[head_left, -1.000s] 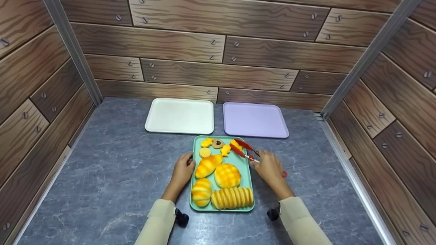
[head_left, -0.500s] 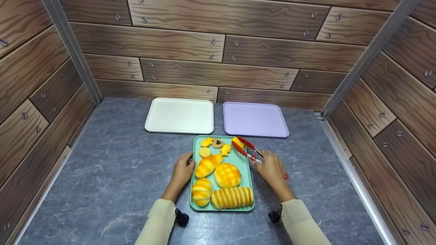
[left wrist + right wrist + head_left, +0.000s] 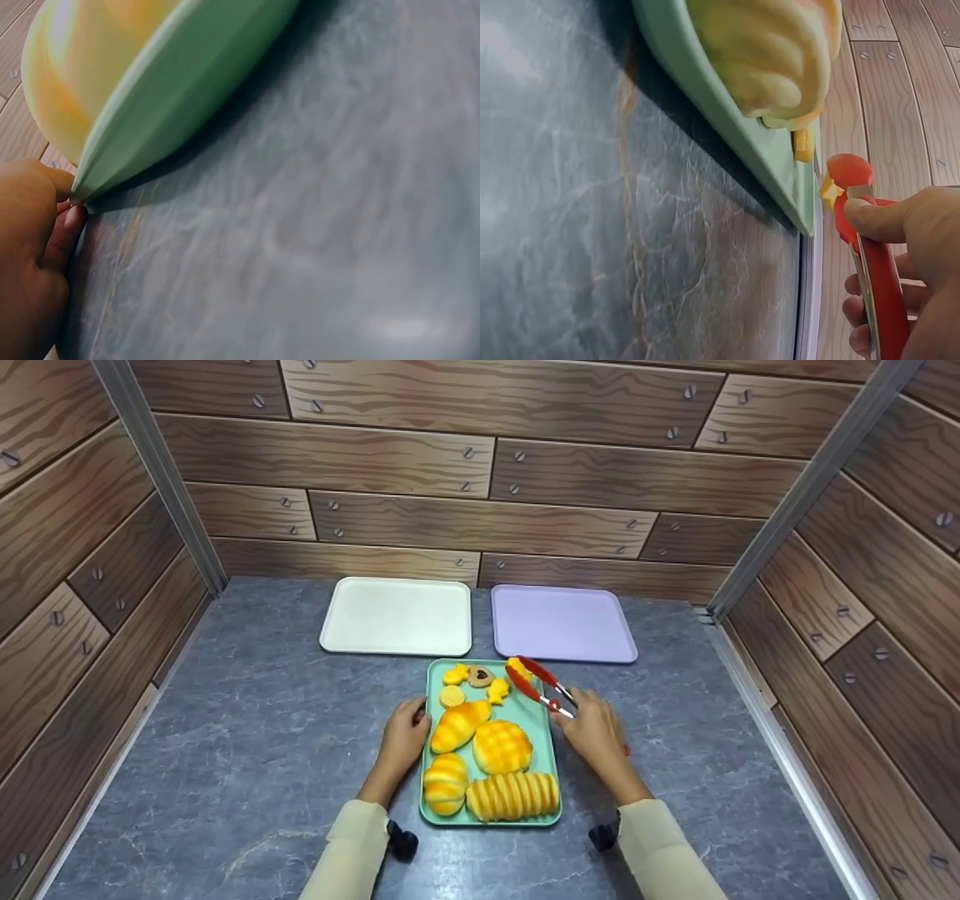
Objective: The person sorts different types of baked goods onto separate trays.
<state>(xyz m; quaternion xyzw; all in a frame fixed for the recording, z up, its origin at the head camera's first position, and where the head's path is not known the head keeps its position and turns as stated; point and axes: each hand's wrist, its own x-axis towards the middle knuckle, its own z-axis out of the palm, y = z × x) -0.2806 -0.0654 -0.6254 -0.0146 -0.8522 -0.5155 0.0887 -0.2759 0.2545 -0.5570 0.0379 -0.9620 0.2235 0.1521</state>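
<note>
My right hand grips red-tipped metal tongs at the far right corner of the green tray. Between the tong tips is a small yellow piece; in the right wrist view this piece shows between the red tips, beyond the tray's corner. My left hand pinches the tray's left edge; the left wrist view shows the fingers at the rim. On the tray lie a heart-centred cookie, yellow fish shapes, a round yellow biscuit and several breads.
A white tray and a purple tray lie side by side behind the green one. Wood-patterned walls surround the grey marbled table on the left, back and right.
The tongs and the yellow piece have risen slightly toward the green tray's far edge, shifting right and then back left. My left hand has stayed at the tray's edge.
</note>
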